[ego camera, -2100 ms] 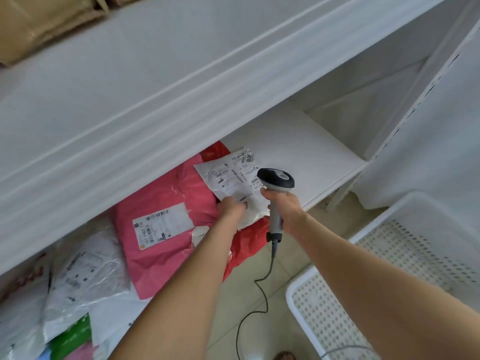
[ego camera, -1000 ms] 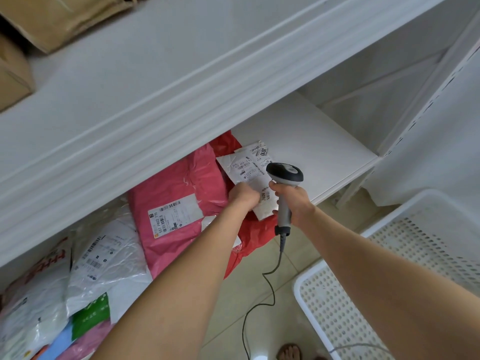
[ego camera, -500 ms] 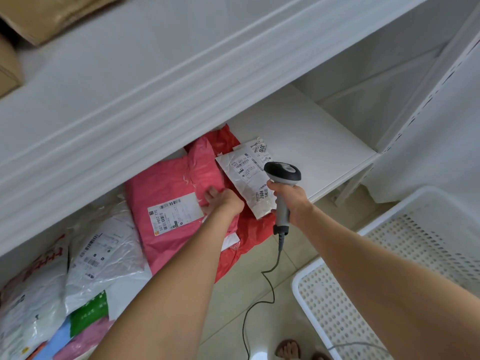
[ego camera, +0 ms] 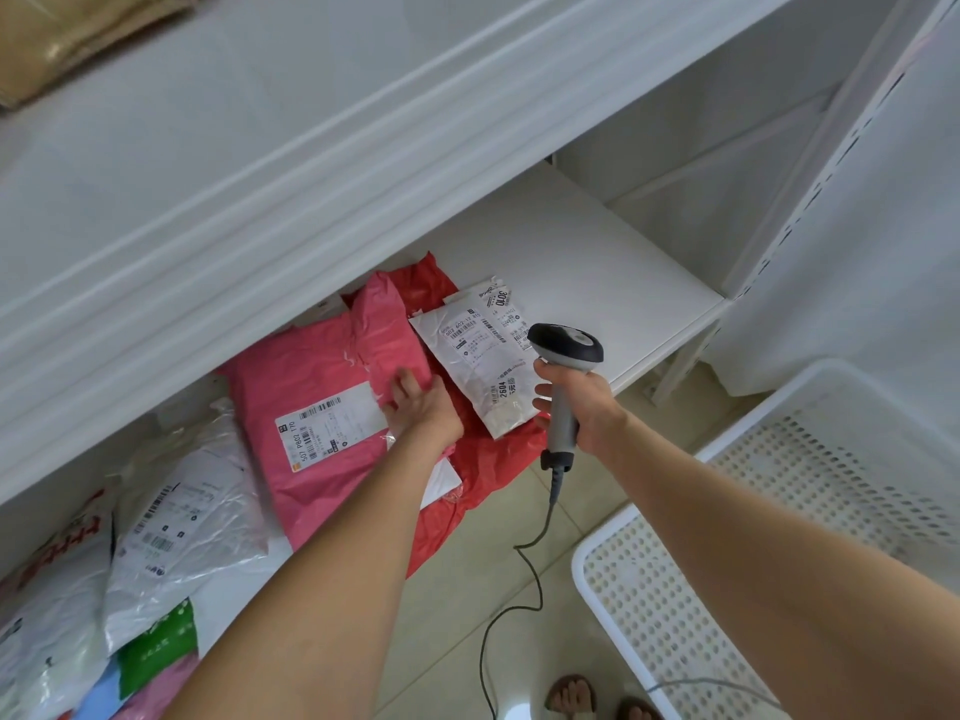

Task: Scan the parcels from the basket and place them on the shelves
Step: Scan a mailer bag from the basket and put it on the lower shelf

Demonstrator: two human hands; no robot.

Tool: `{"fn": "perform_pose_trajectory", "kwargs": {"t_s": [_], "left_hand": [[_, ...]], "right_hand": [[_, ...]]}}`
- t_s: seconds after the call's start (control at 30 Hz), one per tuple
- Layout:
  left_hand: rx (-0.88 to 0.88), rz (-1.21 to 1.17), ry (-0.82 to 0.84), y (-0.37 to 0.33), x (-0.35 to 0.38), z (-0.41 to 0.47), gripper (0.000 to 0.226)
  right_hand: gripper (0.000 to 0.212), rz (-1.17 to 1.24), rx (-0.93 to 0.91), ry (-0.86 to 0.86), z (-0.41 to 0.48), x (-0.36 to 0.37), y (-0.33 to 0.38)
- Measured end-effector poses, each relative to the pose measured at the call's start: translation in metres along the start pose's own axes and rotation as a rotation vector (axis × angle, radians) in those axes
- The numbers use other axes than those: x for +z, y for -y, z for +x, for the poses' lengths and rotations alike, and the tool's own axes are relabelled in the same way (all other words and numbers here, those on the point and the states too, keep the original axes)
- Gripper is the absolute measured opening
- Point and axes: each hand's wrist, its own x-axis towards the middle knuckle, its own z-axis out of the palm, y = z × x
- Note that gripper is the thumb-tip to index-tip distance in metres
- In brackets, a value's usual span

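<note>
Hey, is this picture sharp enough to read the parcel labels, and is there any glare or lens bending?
Head view: sharp, the pink parcel label reads clearly. Head view: sheen on the clear bag, a glare spot on the floor. Head view: the shelf edge bows slightly, wide-angle distortion.

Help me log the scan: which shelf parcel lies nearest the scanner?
The small white parcel marked 2604, atop the red one, beside the scanner; the pink parcel lies farther left.

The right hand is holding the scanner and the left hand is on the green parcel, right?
Not quite. In the head view the left hand rests on the pink parcel, not a green one. The right hand does hold the scanner.
</note>
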Motion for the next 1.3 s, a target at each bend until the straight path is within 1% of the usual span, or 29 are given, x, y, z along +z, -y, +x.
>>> {"fn": "perform_pose_trajectory", "kwargs": {"t_s": [0.1,0.17,0.27,0.33,0.4,0.47,0.57,0.63,0.7,0.77,0.83,0.9,1.03,1.13,1.23,1.3], "left_hand": [[-0.023,-0.09,0.008,-0.001,-0.006,0.0,0.083],[-0.008,-0.118,0.027,0.0,-0.009,0.0,0.078],[0.022,-0.178,-0.015,-0.002,-0.016,-0.012,0.065],[0.087,-0.262,-0.087,-0.009,-0.022,-0.021,0.056],[0.22,-0.358,-0.108,-0.021,-0.027,-0.033,0.049],[0.345,-0.437,-0.021,-0.037,-0.03,-0.046,0.046],[0.404,-0.571,0.217,-0.063,-0.029,-0.067,0.038],[0.401,-0.64,0.347,-0.079,-0.028,-0.08,0.025],[0.371,-0.695,0.445,-0.094,-0.028,-0.092,0.02],[0.344,-0.726,0.545,-0.11,-0.033,-0.105,0.021],[0.342,-0.726,0.644,-0.128,-0.04,-0.12,0.028],[0.352,-0.734,0.677,-0.146,-0.046,-0.132,0.034],[0.362,-0.756,0.632,-0.18,-0.053,-0.154,0.033],[0.367,-0.768,0.615,-0.199,-0.052,-0.167,0.034],[0.379,-0.786,0.719,-0.206,-0.046,-0.176,0.042],[0.409,-0.716,0.805,-0.208,-0.04,-0.18,0.05]], "right_hand": [[0.013,0.02,0.002,0.004,-0.005,-0.004,0.002],[0.012,0.038,0.007,0.004,-0.009,-0.006,0.004],[0.012,0.059,0.003,-0.016,-0.021,-0.009,0.009],[0.014,0.083,0.007,-0.026,-0.029,-0.013,0.012],[0.016,0.1,0.016,-0.039,-0.038,-0.017,0.016],[0.016,0.105,0.012,-0.043,-0.048,-0.023,0.021],[0.013,0.126,-0.006,-0.054,-0.064,-0.036,0.029],[0.012,0.162,-0.007,-0.072,-0.075,-0.048,0.034],[0.013,0.2,-0.004,-0.096,-0.084,-0.063,0.038],[0.015,0.234,-0.003,-0.122,-0.092,-0.08,0.042],[0.017,0.264,-0.004,-0.148,-0.099,-0.097,0.047],[0.02,0.289,-0.011,-0.171,-0.106,-0.111,0.051],[0.017,0.336,-0.031,-0.204,-0.114,-0.134,0.055],[0.015,0.371,-0.04,-0.191,-0.117,-0.15,0.053],[0.018,0.415,-0.04,-0.193,-0.123,-0.161,0.049],[0.027,0.459,-0.035,-0.215,-0.127,-0.171,0.045]]}}
